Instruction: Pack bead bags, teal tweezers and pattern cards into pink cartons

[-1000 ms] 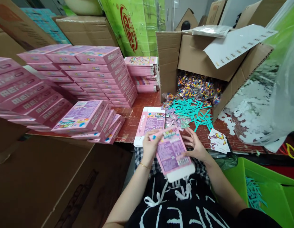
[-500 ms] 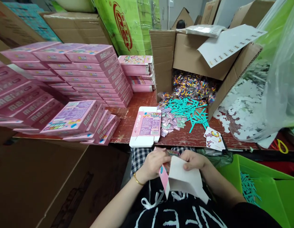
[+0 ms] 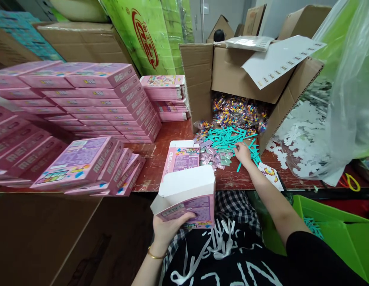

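My left hand [image 3: 169, 228] grips an open pink cardboard box [image 3: 199, 210], its thumb on the printed purple panel. The box is tilted over my lap, with its white inside and flaps showing. My right hand [image 3: 242, 153] is down at the heap of teal plastic sticks [image 3: 224, 137], fingertips drawn together at the heap's front edge. Whatever they pinch is too small to make out. Small purple and green sachets [image 3: 214, 157] lie just left of that hand. A flat pink carton [image 3: 182, 159] lies on the table, partly hidden behind the held box.
Stacks of pink boxes [image 3: 92, 95] fill the left side. A brown carton [image 3: 199, 79] holds bags of colourful beads [image 3: 238, 111]. White pieces fill a clear plastic bag [image 3: 309, 131] at right. Printed cards [image 3: 270, 174] lie at the table edge, above a green bin [image 3: 336, 230].
My right hand has let go of the box and reached forward to the teal sticks. My left hand has shifted left with the box, which now stands more open. The view has moved slightly.
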Demonstrator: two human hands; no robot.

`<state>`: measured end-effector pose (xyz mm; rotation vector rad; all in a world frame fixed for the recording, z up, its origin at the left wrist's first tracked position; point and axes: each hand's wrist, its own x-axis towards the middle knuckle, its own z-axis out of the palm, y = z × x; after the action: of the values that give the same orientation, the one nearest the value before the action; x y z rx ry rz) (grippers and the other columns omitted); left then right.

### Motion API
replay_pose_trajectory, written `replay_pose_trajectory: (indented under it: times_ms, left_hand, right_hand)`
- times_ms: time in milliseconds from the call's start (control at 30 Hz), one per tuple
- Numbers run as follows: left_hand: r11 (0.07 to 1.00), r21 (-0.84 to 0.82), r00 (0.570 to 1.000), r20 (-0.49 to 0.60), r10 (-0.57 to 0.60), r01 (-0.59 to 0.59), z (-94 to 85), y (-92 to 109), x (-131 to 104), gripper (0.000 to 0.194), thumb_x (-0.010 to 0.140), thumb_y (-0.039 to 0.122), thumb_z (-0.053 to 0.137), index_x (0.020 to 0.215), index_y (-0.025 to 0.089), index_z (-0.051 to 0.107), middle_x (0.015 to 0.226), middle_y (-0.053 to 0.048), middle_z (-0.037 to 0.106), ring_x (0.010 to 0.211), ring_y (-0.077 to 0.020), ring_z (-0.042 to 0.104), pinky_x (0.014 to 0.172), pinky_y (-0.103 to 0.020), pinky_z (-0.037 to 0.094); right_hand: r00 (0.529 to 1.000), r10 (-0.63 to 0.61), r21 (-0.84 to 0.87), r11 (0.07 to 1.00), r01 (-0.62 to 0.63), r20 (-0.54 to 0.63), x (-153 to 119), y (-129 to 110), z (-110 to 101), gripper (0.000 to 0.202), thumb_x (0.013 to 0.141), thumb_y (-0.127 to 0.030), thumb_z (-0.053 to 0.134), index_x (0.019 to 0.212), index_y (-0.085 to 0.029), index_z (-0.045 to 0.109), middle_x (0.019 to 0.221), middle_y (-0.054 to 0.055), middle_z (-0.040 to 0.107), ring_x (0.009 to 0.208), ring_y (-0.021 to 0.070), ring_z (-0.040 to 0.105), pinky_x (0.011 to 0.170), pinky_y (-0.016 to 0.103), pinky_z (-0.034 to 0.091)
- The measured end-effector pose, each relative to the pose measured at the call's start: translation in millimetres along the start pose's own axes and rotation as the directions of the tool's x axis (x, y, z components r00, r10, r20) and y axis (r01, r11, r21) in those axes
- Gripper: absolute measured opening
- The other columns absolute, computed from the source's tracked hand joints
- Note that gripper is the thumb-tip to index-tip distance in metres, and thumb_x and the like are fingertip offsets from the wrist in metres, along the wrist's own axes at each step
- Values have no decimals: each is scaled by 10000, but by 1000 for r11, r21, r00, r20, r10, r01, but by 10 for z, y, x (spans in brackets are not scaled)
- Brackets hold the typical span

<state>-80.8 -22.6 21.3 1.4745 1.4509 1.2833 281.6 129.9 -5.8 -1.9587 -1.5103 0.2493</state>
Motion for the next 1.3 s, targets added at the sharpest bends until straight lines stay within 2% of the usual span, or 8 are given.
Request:
replay_pose_trajectory:
  times_ms: [300, 567, 700, 867, 1000, 1100, 1167, 1300]
  left_hand:
    - [957, -71, 958, -34, -285, 282, -272, -65, 407, 542, 447, 462, 882, 835, 148, 673, 788, -72, 753, 704, -262, 716, 663, -369, 615]
    - [888, -257, 924, 80, -375, 382, -258, -23, 813, 635, 584, 515, 835, 1039, 128, 619, 955, -107, 735, 803, -248, 713, 727, -362, 597]
    - [946, -157, 959, 21, -283, 282, -163, -107, 1162, 684, 654, 478, 807, 1185, 145, 533, 1114, -137, 683, 958, -263, 693, 863, -439, 568]
    - [986, -50, 988, 16, -156, 157, 26, -311, 1541, 826, 703, 407, 792, 1357, 148, 359, 1323, -206, 557, 1144, -278, 625, 999, -482, 495]
    - [982, 188, 1000, -17, -9, 12, 98, -345, 1540, 903, 690, 430, 794, 1393, 91, 339, 1407, -263, 460, 1313, -361, 475, 1099, -577, 356]
    - [848, 474, 947, -78, 310, -239, 215, -129, 1303, 1015, 668, 454, 806, 1442, 35, 299, 1515, -313, 277, 1441, -426, 228, 1163, -622, 167]
    - [781, 465, 889, 28, 458, -417, 360, 88, 1057, 938, 743, 439, 754, 1473, 85, 284, 1522, -271, 302, 1440, -381, 266, 1170, -572, 218]
    - [791, 222, 786, 425, 448, -571, 661, 394, 717, 619, 847, 443, 649, 1390, 221, 451, 1373, -149, 550, 1280, -285, 524, 1072, -456, 431]
  right_hand:
    - [982, -71, -211, 971, 109, 177, 55, -132, 418, 150, 827, -134, 575, 906, -86, 693, 1104, 221, 625, 1144, 319, 493, 953, 401, 366]
    - [988, -108, 110, 989, 96, 114, 0, -84, 530, 163, 874, -238, 519, 851, -144, 651, 1042, 172, 663, 1100, 288, 553, 990, 404, 368]
    - [997, 63, 406, 911, -72, 35, 86, 12, 500, 297, 912, -417, 438, 924, -162, 590, 870, 129, 685, 825, 256, 665, 786, 403, 507]
    - [953, 295, 729, 636, -253, 73, -60, 124, 445, 441, 769, -626, 579, 867, -198, 537, 667, 30, 648, 529, 181, 625, 557, 341, 533]
    - [906, 413, 862, 421, -284, 96, -404, 156, 331, 482, 629, -614, 722, 834, -213, 551, 616, -23, 614, 497, 132, 589, 516, 286, 506]
    - [892, 438, 904, 328, -275, 113, -709, 69, 196, 477, 543, -532, 812, 805, -200, 593, 652, -6, 646, 537, 124, 596, 531, 274, 503]
    - [908, 399, 908, 321, -270, 129, -927, -54, 115, 452, 515, -439, 856, 815, -188, 631, 678, 3, 667, 557, 120, 596, 537, 261, 495]
    - [967, 53, 826, 511, -239, 247, -1250, -326, 20, 304, 627, -316, 813, 869, -191, 677, 717, -2, 682, 620, 120, 611, 594, 248, 494]
